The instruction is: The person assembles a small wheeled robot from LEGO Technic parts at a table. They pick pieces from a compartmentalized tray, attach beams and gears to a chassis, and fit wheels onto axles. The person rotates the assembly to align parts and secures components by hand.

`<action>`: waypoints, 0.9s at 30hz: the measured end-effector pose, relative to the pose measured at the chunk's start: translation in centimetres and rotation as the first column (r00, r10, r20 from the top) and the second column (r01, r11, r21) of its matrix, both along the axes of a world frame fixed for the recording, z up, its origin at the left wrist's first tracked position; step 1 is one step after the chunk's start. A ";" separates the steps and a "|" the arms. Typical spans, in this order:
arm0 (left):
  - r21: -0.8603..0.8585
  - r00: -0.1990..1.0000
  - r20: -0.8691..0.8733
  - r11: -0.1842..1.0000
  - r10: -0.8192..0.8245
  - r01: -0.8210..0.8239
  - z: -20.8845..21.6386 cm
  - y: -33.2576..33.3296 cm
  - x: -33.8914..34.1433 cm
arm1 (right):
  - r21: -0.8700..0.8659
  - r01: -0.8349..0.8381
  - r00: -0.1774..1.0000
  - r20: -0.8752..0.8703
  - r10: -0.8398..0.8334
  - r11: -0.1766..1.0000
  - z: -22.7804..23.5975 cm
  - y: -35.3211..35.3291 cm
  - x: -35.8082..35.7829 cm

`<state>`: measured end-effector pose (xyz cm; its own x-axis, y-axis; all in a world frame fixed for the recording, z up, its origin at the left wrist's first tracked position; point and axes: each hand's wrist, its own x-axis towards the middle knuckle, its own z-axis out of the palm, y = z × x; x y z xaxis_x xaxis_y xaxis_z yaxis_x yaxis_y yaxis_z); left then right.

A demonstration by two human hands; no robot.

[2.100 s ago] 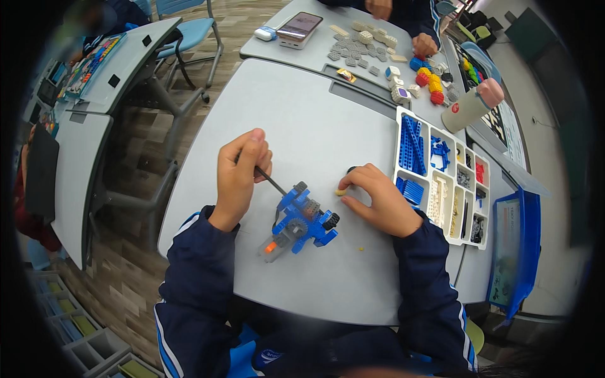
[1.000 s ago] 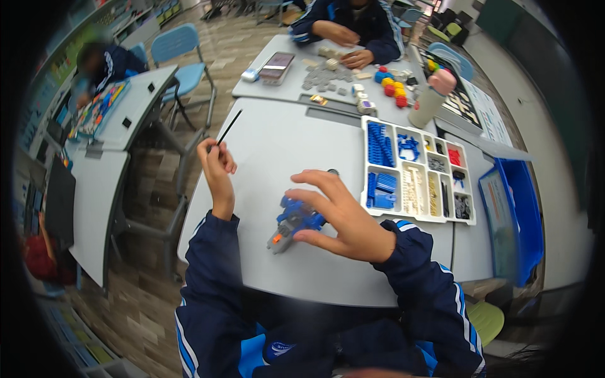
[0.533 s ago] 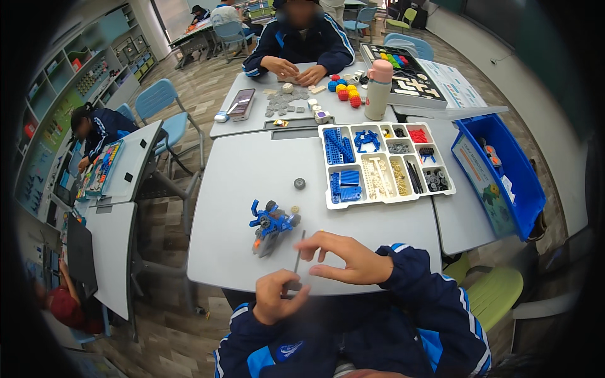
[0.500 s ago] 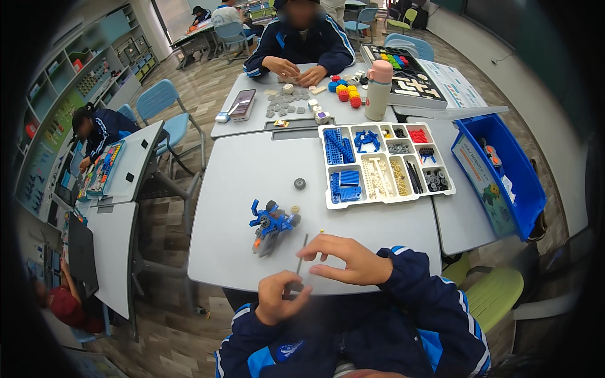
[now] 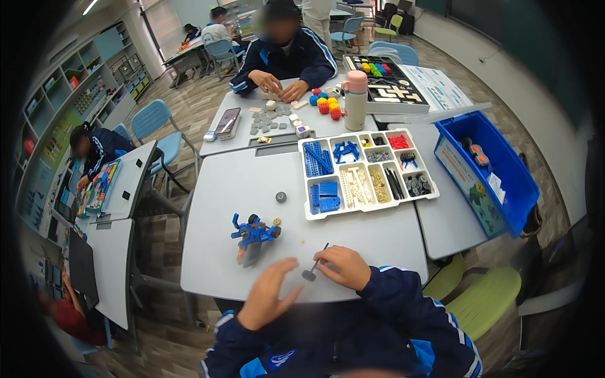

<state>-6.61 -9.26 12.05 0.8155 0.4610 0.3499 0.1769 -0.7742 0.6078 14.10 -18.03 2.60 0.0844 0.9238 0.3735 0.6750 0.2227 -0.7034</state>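
My right hand (image 5: 345, 267) pinches a thin dark axle (image 5: 322, 251) with a grey wheel (image 5: 309, 275) at its lower end, just above the table's near edge. Beside it, my left hand (image 5: 268, 296) is open, thumb and fingers apart, a little blurred and apart from the wheel. Farther left on the table stands a blue and grey toy-brick model (image 5: 254, 234) with dark wheels and an orange piece. A small beige wheel hub (image 5: 276, 222) lies next to it. Behind that is a loose dark wheel (image 5: 281, 197), and a tiny yellow piece (image 5: 302, 240) lies nearer to my hands.
A white sorting tray (image 5: 372, 207) of blue, beige, red and dark parts lies at the right. Beyond are a bottle (image 5: 355, 104), loose grey pieces (image 5: 268, 120) and a person working opposite. A blue bin (image 5: 517, 189) stands at the far right.
The axle, with the wheel now visible on its end, has moved right into my right hand's pinch. My left hand has opened and drawn off it. The view has shifted slightly.
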 end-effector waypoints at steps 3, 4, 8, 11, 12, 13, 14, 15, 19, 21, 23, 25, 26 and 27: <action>-0.006 0.990 0.103 0.995 -0.094 0.095 5.7 2.5 -1.2 | 0.006 0.059 0.997 -0.050 -0.058 0.998 0.1 0.2 0.9; -0.037 0.979 0.165 0.991 -0.123 0.131 7.2 3.0 -1.5 | -0.013 0.082 0.995 -0.063 -0.082 0.997 0.2 0.2 1.0; -0.362 0.529 0.801 0.477 -0.281 0.801 10.4 4.2 -0.2 | -0.041 0.078 0.995 -0.055 -0.080 0.996 0.1 0.2 1.3; -0.519 0.562 0.778 0.216 -0.283 0.827 11.9 5.6 0.9 | -0.040 0.049 0.998 0.030 -0.048 0.998 -0.2 0.5 1.4; -0.567 0.589 0.757 0.165 -0.284 0.807 12.4 6.3 0.9 | -0.056 0.038 0.999 0.022 -0.037 0.998 -0.2 0.5 1.5; -0.609 0.614 0.737 0.115 -0.283 0.785 12.8 7.1 1.0 | -0.063 0.033 0.999 0.026 -0.031 0.997 -0.3 0.5 1.5; -0.643 0.636 0.718 0.081 -0.283 0.762 13.2 7.9 0.9 | -0.084 0.030 0.999 0.028 -0.028 0.996 -0.3 0.5 1.6; -0.670 0.655 0.700 0.056 -0.285 0.741 13.4 8.8 0.8 | -0.117 0.028 0.999 0.029 -0.024 0.993 -0.4 0.5 1.7; -0.749 0.714 0.641 -0.027 -0.281 0.662 13.3 11.6 1.1 | -0.155 0.007 1.000 0.005 -0.006 0.988 -0.4 0.7 2.0; -0.775 0.735 0.618 -0.061 -0.278 0.629 13.2 12.9 1.7 | -0.164 0.007 1.000 -0.028 -0.011 0.986 -0.5 0.9 2.2; -0.797 0.755 0.596 -0.081 -0.275 0.599 13.1 14.0 2.2 | -0.191 0.003 0.997 -0.074 -0.017 0.982 -0.5 1.1 2.3; -0.813 0.769 0.576 -0.095 -0.277 0.575 13.1 14.9 2.4 | -0.222 0.003 0.992 -0.124 -0.031 0.975 -0.4 1.1 2.4; -0.820 0.775 0.567 -0.100 -0.278 0.564 13.0 15.3 2.5 | -0.229 0.000 0.990 -0.138 -0.033 0.973 -0.5 1.3 2.5; -0.826 0.781 0.558 -0.105 -0.278 0.553 12.9 15.6 2.5 | -0.234 0.000 0.988 -0.153 -0.037 0.972 -0.6 1.3 2.6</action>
